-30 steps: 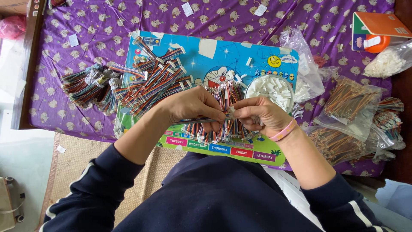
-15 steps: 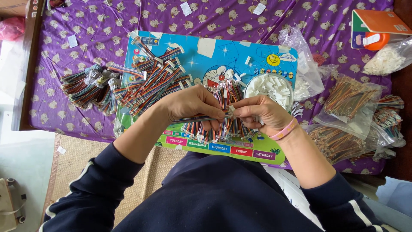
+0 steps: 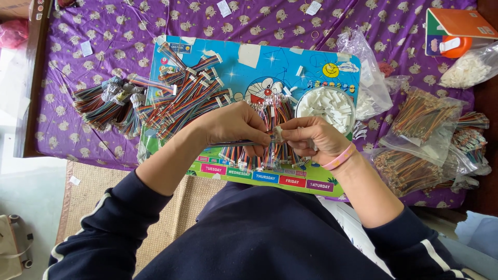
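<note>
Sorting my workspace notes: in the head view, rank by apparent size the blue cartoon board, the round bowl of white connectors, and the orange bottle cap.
1. Blue cartoon board
2. Round bowl of white connectors
3. Orange bottle cap

A thin multicoloured ribbon cable [image 3: 244, 142] lies level between both hands, its white connector [image 3: 278, 134] pinched at the right end, above a fanned pile of similar cables [image 3: 262, 153] on the blue board [image 3: 238, 67].
</note>
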